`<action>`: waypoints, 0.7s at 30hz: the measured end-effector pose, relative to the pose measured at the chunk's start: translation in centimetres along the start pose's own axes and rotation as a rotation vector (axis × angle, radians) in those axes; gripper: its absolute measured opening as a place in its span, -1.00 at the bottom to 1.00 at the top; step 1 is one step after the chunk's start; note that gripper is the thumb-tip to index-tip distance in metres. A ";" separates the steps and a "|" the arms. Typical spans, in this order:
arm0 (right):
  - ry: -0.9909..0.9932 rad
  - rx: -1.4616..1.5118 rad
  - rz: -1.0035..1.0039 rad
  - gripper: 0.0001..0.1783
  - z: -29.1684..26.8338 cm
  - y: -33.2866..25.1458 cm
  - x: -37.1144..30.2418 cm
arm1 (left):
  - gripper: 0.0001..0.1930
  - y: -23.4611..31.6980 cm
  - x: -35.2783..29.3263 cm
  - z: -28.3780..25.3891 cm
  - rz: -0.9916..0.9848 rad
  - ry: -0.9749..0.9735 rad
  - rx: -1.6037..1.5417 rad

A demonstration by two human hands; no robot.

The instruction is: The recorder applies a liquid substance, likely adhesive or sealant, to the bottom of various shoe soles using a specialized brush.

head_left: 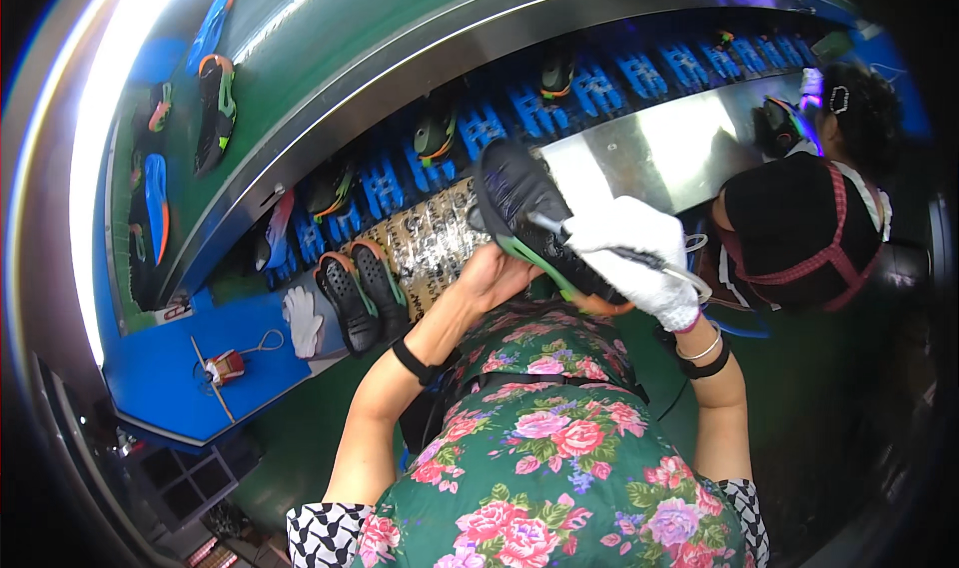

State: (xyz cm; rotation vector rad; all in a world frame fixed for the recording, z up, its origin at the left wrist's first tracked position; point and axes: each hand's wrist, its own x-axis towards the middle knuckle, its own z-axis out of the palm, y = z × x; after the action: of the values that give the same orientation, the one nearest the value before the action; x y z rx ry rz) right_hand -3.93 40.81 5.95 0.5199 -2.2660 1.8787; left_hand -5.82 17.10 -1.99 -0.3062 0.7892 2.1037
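Observation:
A black shoe (519, 193) with a green side strip and an orange heel edge is held up in front of me, its toe toward the upper left. My bare left hand (494, 276) grips it from below, fingers partly hidden behind it. My right hand (634, 253), in a white glove, is closed around a slim pen-like tool (546, 222) trailing a pale cord or tube. The tool's tip is at the middle of the shoe; whether it touches I cannot tell. Left of my left hand, a pair of matching shoes (362, 293) stands on the bench edge.
Behind runs a conveyor carrying blue racks (539, 110) and several shoes under a metal hood (400, 78). A blue side table (160, 368) bears a red-wrapped item (225, 368) and a white glove (302, 320). Brown taped covering (430, 243) lies ahead. Another person (799, 218) sits at right.

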 end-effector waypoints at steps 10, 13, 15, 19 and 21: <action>0.106 -0.043 -0.066 -0.85 1.0 -2.0 -2.3 | -0.21 0.7 -2.2 -0.4 -0.058 -0.199 -0.642; 0.174 -0.087 -0.084 -0.85 1.0 -3.0 -2.4 | -0.14 1.5 -3.3 3.0 0.004 -0.162 -0.519; 0.217 -0.112 -0.106 -0.84 1.0 -3.8 -2.3 | -0.12 0.9 -3.7 2.6 -0.036 -0.153 -0.570; 0.242 -0.129 -0.084 -0.82 0.9 -5.3 -1.7 | -0.10 -0.6 -2.7 -0.4 0.011 -0.365 -0.597; 0.227 -0.243 -0.166 -0.82 0.8 -5.7 -1.4 | -0.17 -1.1 -2.4 1.6 0.040 0.083 -0.395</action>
State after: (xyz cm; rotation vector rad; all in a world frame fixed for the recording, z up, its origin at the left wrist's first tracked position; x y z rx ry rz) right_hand -0.50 39.36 10.52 0.4200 -2.1856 1.4774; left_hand -3.38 17.08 -0.12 -0.5960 0.4215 2.2896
